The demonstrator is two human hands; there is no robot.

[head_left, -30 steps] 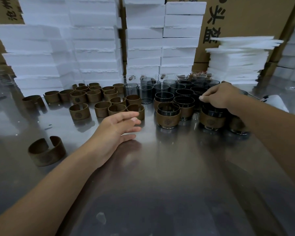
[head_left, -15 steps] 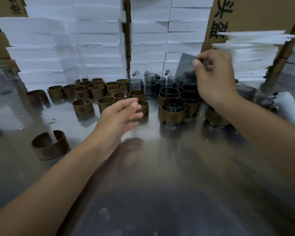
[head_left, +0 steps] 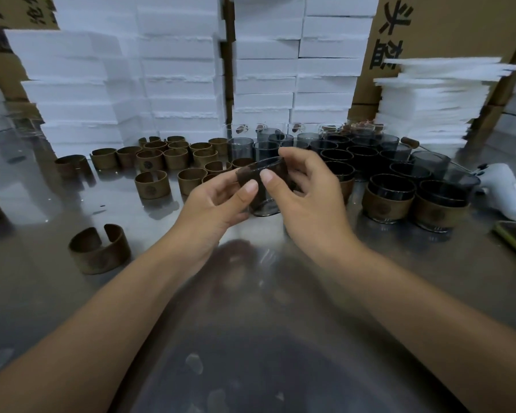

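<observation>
Since earlier frame: our right hand (head_left: 307, 198) leaves cluster (head_left: 367, 150) with smoked glass (head_left: 264, 205), and left hand (head_left: 218, 204) rises to meet it. We pinch glass between both hands, just above tabletop (head_left: 251, 293). Likely next: brown sleeve (head_left: 152, 183), left of left hand.

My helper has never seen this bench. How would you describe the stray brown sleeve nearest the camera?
Look at the shiny steel table, on its near left part. One brown sleeve stands alone there, well apart from the cluster of sleeves before the white foam blocks. Its open slit faces away from the camera.
</observation>
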